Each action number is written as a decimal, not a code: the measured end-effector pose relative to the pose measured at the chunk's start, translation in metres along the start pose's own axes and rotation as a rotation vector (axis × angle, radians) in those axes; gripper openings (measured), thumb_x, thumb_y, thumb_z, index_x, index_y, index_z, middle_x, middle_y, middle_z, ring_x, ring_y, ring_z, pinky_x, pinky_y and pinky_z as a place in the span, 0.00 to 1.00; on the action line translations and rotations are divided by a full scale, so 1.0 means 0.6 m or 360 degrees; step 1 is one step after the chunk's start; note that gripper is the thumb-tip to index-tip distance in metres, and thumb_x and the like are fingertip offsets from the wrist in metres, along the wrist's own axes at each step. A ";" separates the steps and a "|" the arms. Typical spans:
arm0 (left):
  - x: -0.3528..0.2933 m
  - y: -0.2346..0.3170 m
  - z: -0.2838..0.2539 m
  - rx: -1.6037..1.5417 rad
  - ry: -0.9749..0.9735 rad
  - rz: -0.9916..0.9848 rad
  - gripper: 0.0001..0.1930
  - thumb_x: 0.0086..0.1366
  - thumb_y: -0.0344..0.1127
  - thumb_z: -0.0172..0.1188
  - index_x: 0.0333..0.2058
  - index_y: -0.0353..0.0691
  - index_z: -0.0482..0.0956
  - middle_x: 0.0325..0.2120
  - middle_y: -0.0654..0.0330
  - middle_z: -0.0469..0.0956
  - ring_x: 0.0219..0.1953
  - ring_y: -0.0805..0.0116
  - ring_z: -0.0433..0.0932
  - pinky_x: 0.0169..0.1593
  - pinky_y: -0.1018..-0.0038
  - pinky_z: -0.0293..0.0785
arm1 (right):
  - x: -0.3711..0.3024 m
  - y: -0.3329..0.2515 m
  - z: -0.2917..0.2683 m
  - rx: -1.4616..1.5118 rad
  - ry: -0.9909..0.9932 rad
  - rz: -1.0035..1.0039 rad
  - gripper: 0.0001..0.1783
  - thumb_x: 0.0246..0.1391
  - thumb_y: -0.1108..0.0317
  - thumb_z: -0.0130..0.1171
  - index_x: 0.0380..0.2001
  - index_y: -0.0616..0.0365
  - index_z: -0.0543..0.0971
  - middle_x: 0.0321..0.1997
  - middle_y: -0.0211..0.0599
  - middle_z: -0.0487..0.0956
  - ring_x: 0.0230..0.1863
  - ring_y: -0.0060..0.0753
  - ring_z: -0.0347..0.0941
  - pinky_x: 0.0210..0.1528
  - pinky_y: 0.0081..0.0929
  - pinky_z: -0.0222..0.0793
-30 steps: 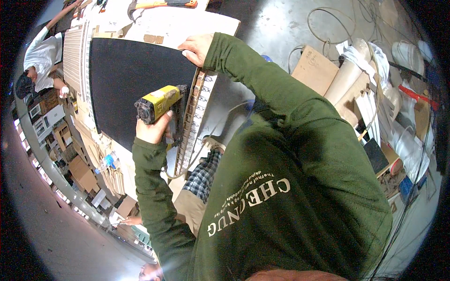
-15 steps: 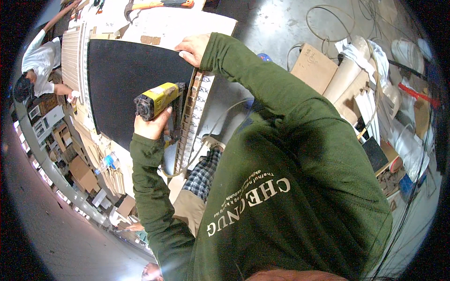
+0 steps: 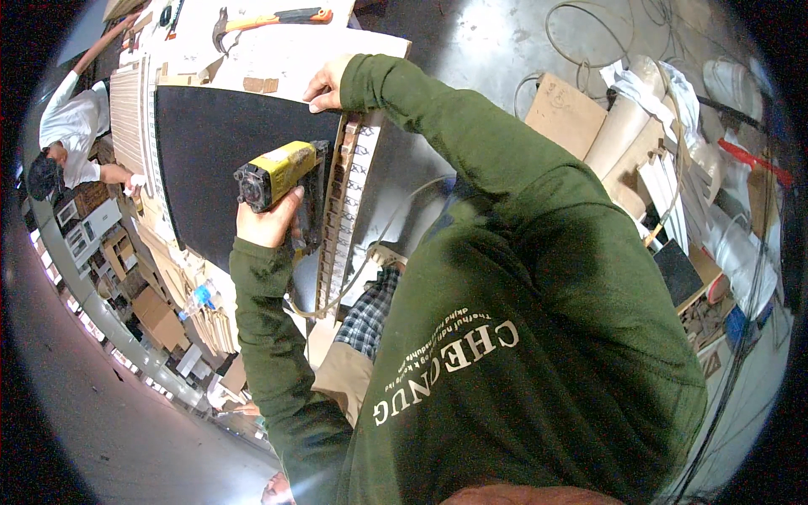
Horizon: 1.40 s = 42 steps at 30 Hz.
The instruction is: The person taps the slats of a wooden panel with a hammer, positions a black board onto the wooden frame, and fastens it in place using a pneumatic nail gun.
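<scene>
My left hand (image 3: 268,225) is wrapped around the handle of a yellow and black staple gun (image 3: 282,172), which is held over the right part of a black fabric sheet (image 3: 215,156). A thin hose hangs below the gun. The sheet covers a wooden frame (image 3: 341,181), whose right side shows a row of brown pieces and a patterned white strip. At the sheet's far right corner, my right hand (image 3: 330,82) has its bent fingers and thumb closed on the edge. The gun's nose is hidden behind its body.
An orange and black claw hammer (image 3: 273,18) lies on the white board (image 3: 370,42) beyond the frame. On the left, a person in white (image 3: 76,130) works beside stacked slats. Cardboard, rolls and scraps (image 3: 623,139) pile up on the floor at right, with loose hoses (image 3: 589,34).
The view has shifted slightly, with the hammer showing lower. Both hands have moved a little farther away and left in the picture, the left still holding the staple gun.
</scene>
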<state>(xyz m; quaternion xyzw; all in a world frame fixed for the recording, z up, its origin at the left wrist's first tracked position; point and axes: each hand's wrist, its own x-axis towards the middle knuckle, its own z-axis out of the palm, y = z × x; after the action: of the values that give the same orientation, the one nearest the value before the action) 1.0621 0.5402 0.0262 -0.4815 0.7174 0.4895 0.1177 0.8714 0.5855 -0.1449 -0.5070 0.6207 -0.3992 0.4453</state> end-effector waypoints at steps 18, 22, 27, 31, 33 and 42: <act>0.008 0.016 -0.001 0.0059 -0.0047 -0.0070 0.14 0.55 0.29 0.59 0.40 0.32 0.73 0.21 0.62 0.73 0.14 0.76 0.68 0.17 0.79 0.66 | -0.002 -0.004 -0.005 0.0001 -0.0005 -0.0018 0.18 0.45 0.59 0.61 0.40 0.53 0.79 0.38 0.36 0.79 0.39 0.31 0.75 0.45 0.24 0.68; 0.008 0.012 0.002 0.0060 -0.0010 -0.0001 0.15 0.55 0.29 0.59 0.42 0.34 0.72 0.22 0.62 0.73 0.14 0.76 0.68 0.16 0.79 0.66 | 0.000 -0.002 -0.006 -0.0012 -0.0024 -0.0045 0.17 0.45 0.60 0.61 0.39 0.54 0.79 0.37 0.37 0.79 0.39 0.32 0.75 0.46 0.24 0.68; 0.016 0.026 0.002 -0.0134 -0.0019 -0.0008 0.14 0.55 0.28 0.58 0.41 0.33 0.72 0.23 0.62 0.73 0.14 0.76 0.68 0.16 0.79 0.65 | -0.001 0.001 -0.007 0.0053 0.0082 -0.0018 0.16 0.47 0.63 0.58 0.41 0.53 0.77 0.38 0.37 0.79 0.39 0.32 0.75 0.46 0.25 0.68; 0.031 0.041 0.002 -0.0087 -0.0023 -0.0007 0.14 0.54 0.28 0.59 0.41 0.33 0.72 0.22 0.62 0.73 0.16 0.76 0.68 0.16 0.79 0.65 | 0.017 0.008 0.000 0.0146 0.0234 -0.0001 0.19 0.50 0.74 0.48 0.47 0.53 0.73 0.42 0.37 0.78 0.37 0.28 0.74 0.46 0.24 0.68; 0.037 0.040 0.003 -0.0098 -0.0018 -0.0017 0.14 0.54 0.28 0.59 0.40 0.33 0.72 0.21 0.63 0.72 0.16 0.76 0.68 0.16 0.79 0.65 | 0.024 0.011 0.004 0.0145 0.0231 0.0012 0.21 0.49 0.78 0.44 0.48 0.53 0.72 0.43 0.37 0.77 0.36 0.27 0.74 0.46 0.23 0.69; 0.038 0.030 0.013 -0.0085 -0.0042 -0.0044 0.13 0.55 0.28 0.59 0.40 0.34 0.73 0.22 0.62 0.73 0.15 0.76 0.67 0.16 0.78 0.65 | 0.015 0.018 0.008 0.0327 0.0223 0.0053 0.27 0.45 0.85 0.36 0.48 0.53 0.72 0.41 0.39 0.77 0.31 0.23 0.73 0.42 0.21 0.72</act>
<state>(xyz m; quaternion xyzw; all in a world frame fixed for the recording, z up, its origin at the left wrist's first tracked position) 1.0337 0.5343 0.0183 -0.4876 0.6959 0.5131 0.1211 0.8723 0.5783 -0.1582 -0.4192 0.6144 -0.4877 0.4571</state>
